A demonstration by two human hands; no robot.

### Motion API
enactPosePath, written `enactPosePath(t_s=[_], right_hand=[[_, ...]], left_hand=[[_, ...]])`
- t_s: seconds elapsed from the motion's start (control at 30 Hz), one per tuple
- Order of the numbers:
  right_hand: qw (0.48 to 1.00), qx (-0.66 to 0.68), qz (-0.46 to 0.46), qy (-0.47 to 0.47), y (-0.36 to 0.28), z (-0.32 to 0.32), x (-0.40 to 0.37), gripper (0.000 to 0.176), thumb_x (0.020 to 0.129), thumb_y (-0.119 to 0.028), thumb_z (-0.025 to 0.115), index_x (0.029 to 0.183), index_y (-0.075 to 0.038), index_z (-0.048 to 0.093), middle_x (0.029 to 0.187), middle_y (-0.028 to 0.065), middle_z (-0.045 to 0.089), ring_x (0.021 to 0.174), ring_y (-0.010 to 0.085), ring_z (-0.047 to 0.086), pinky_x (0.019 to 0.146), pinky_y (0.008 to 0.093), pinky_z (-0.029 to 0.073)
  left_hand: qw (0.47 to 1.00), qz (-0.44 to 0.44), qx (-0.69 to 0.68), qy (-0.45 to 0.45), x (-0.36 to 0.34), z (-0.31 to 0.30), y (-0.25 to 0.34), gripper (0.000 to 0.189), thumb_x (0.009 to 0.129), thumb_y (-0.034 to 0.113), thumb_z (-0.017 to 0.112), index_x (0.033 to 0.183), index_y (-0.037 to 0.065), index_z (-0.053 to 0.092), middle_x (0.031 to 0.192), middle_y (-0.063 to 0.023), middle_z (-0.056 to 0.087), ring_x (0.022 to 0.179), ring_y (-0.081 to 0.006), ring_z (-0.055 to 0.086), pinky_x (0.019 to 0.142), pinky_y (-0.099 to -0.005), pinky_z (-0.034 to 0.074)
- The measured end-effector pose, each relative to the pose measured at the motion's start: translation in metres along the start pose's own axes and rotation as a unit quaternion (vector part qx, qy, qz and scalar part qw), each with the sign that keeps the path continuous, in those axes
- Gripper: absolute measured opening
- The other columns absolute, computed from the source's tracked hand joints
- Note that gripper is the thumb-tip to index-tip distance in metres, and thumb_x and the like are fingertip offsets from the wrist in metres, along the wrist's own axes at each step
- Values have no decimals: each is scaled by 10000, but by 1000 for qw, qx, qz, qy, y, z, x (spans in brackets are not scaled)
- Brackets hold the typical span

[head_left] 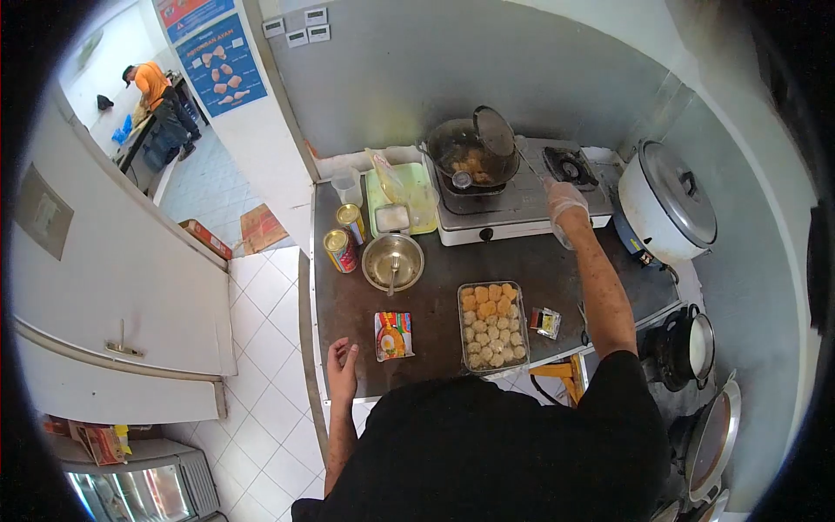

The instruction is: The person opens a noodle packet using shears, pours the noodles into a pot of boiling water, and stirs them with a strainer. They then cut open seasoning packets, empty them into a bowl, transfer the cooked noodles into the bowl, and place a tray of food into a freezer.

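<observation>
In a clear plastic glove, my right hand (567, 207) is closed around the long handle of a skimmer (495, 131). Its dark round mesh head is raised and tilted over the right side of a black wok (445, 139). Browned fried pieces (470, 163) lie in the wok, which sits on the left burner of a gas stove (522, 202). A small round metal item (461, 179) is at the wok's near rim. My left hand (342, 369) hangs by the table's front-left edge, fingers apart and holding nothing. Nearest to it is an instant noodle packet (394, 336).
A tray of breaded balls (493, 357) lies at the front. Left are a metal bowl (376, 262) with a fork, cans (340, 250) and a green tray (424, 228). A large lidded pot (670, 204) stands right. A person in orange (153, 85) bends over a far counter.
</observation>
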State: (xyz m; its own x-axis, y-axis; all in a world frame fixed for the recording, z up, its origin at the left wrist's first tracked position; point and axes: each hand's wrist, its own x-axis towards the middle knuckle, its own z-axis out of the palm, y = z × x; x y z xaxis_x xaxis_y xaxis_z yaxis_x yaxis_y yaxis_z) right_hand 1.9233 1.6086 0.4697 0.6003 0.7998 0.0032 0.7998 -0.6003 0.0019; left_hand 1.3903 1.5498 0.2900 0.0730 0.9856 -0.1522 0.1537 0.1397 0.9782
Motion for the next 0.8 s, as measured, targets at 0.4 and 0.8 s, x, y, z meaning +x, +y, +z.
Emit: enactPosePath(t_s=[0.4, 0.8], right_hand=[[986, 40, -136, 91, 45, 70, 17, 233, 903, -143, 477, 1079, -45, 595, 994, 242, 642, 971, 396, 618, 823, 459, 499], [995, 72, -51, 55, 14, 40, -24, 241, 874, -169, 514, 1075, -73, 607, 1025, 207, 646, 964, 400, 606, 825, 453, 486]], left_hand=[[999, 14, 5, -28, -6, 3, 1, 348, 901, 227, 636, 1166, 21, 544, 1165, -126, 566, 1109, -251, 518, 943, -357, 414], [998, 2, 6, -67, -2, 0, 11, 344, 898, 226, 643, 1158, 21, 549, 1160, -115, 558, 1118, -246, 501, 936, -350, 415]])
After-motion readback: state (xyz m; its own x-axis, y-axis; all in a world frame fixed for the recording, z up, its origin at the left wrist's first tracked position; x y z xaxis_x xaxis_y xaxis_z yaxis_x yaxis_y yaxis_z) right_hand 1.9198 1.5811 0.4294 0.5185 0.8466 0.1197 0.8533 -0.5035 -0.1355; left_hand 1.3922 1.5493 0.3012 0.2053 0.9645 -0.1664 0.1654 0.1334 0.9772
